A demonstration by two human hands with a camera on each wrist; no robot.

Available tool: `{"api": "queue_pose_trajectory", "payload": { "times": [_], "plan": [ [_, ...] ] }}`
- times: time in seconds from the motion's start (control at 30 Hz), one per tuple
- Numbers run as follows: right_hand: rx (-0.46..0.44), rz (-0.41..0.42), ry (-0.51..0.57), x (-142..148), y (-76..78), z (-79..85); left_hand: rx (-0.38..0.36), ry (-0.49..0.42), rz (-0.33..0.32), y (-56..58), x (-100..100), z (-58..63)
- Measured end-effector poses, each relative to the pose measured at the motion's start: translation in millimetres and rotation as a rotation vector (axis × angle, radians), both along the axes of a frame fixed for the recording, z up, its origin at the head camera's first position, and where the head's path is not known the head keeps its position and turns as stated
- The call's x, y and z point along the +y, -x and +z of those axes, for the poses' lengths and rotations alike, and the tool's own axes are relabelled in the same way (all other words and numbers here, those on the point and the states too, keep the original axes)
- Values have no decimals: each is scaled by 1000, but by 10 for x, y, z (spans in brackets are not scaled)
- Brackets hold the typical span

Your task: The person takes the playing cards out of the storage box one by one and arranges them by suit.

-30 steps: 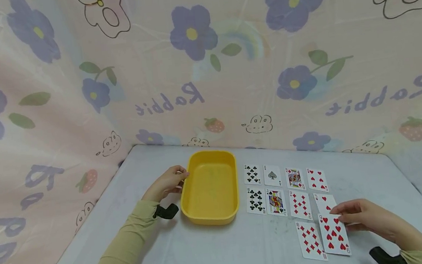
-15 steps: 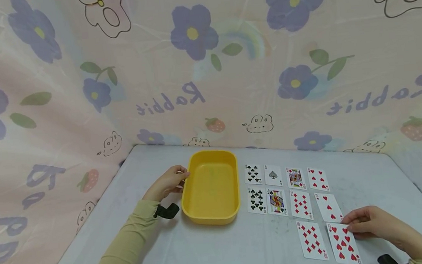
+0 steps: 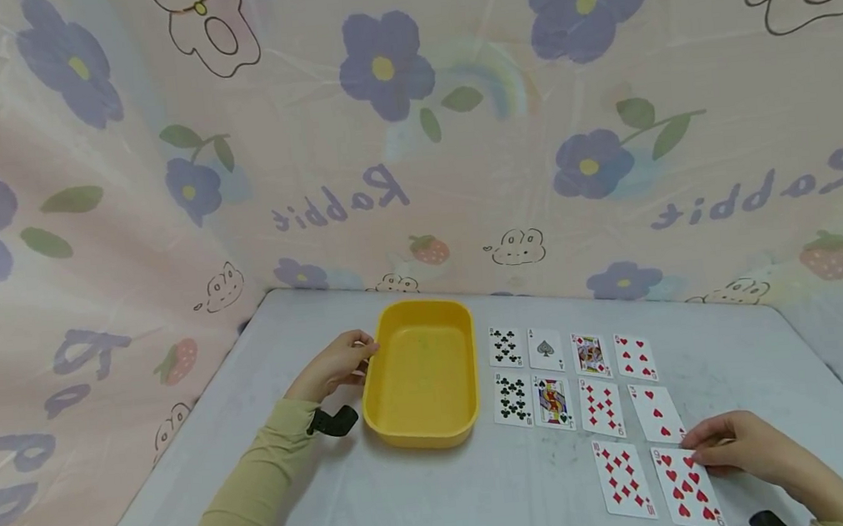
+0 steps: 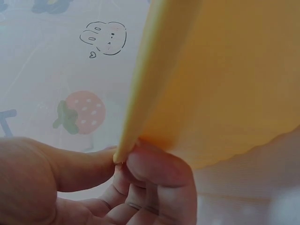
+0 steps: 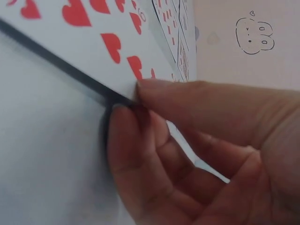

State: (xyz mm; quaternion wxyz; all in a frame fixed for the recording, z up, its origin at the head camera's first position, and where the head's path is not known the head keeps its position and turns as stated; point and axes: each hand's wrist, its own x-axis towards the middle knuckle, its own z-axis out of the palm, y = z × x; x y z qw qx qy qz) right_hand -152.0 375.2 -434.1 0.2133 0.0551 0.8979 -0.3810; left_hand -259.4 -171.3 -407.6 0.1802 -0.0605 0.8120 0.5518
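My left hand (image 3: 334, 366) pinches the left rim of a yellow plastic tub (image 3: 419, 372). In the left wrist view the tub's rim (image 4: 136, 108) sits between the thumb and a curled finger. At the front right, my right hand (image 3: 742, 448) pinches a nine of hearts (image 3: 688, 490) by its right edge near the top corner. The right wrist view has the thumb on the face of the nine of hearts (image 5: 89, 44) and a finger under its edge. Just beyond it lies a three of hearts (image 3: 656, 409), and to its left a ten of diamonds (image 3: 624, 479).
Several more playing cards lie face up in rows right of the tub, including an ace of spades (image 3: 544, 349), a ten of clubs (image 3: 512, 399) and a nine of diamonds (image 3: 601, 408). A printed curtain (image 3: 413, 172) rises behind the white table (image 3: 383, 517).
My right hand has drawn the nine of hearts toward the near right, off the three of hearts and away from the ten of diamonds. The left hand and the tub have stayed put.
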Motion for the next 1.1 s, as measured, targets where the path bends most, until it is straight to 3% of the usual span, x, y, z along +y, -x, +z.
{"api": "queue_pose_trajectory", "payload": {
  "times": [0.8, 1.0, 1.1],
  "plan": [
    [61, -14, -19, -74, -14, 7, -5, 11, 11, -8, -38, 13],
    [159, 41, -25, -17, 34, 166, 10, 4, -16, -24, -56, 28],
    [233, 72, -44, -2, 85, 274, 25, -3, -60, -30, -87, 17]
  ]
}}
